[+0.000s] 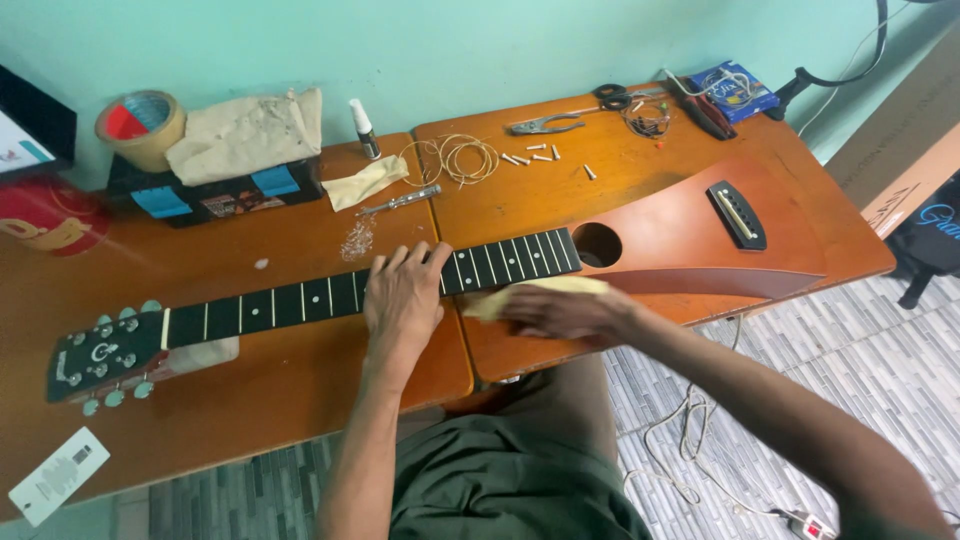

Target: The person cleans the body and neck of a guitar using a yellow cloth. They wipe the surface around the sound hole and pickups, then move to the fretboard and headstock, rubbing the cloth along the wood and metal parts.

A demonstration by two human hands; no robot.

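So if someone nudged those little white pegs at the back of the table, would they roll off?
The white pegs look small and light, so they would probably skitter easily. Being slim and rounded, they may roll, likely in a curve. They lie well inside the table edge, so falling off seems unlikely.

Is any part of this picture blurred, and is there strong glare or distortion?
In the head view, the right hand and its yellow cloth are motion-blurred; the left hand on the guitar neck is sharp; lighting is soft, with mild sheen on the guitar body; wide-angle bending shows at the edges.
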